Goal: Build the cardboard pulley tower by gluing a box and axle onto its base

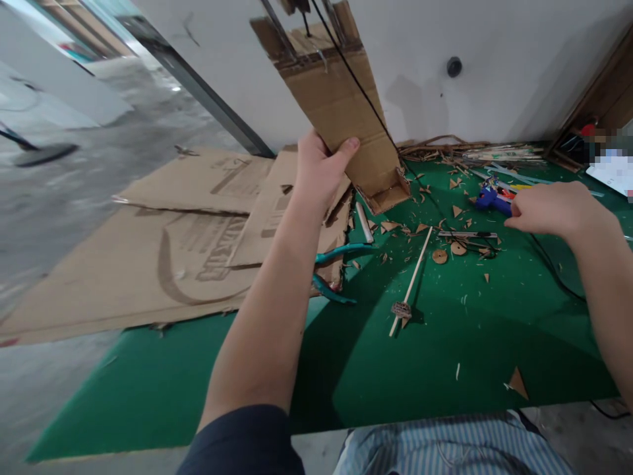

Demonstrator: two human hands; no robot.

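Note:
My left hand (321,165) grips a long, tilted cardboard piece (341,99) above the bench, thumb on its face. A small open box shape forms its lower end, and a black cord runs across it. My right hand (556,210) is closed around the handle of a blue glue gun (489,200) at the right; its fingertips are partly hidden. Between the hands lies a thin wooden stick (418,264) with a corrugated cardboard wheel (401,310) on it. Small cardboard discs (440,256) and a utility knife (467,235) are close by.
Teal-handled pliers (333,290) lie beside my left forearm. Large cardboard sheets (198,257) cover the left of the green bench (376,382). Cardboard scraps (457,211) litter the middle. A black cable (554,270) trails at the right, near a wooden box (588,105). A white wall (420,39) stands behind.

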